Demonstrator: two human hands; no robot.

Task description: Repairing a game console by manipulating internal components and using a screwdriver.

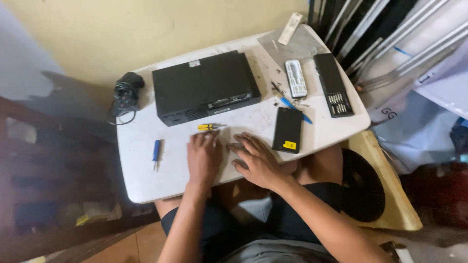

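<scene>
My left hand point(204, 157) lies flat, palm down, on the small white table point(146, 170), its fingertips just short of a yellow and black screwdriver point(210, 126). My right hand point(257, 158) rests beside it with fingers spread, holding nothing, close to a flat black case with a yellow sticker point(287, 129). A black game console point(204, 86) sits on the table just beyond both hands.
A blue screwdriver point(156, 152) lies at the left. A black controller with its cable point(126, 95) hangs at the far left edge. At the right lie a screwdriver bit set point(333, 84), a white remote-like piece point(295, 78), a blue pen point(295, 107) and a grey sheet point(297, 46).
</scene>
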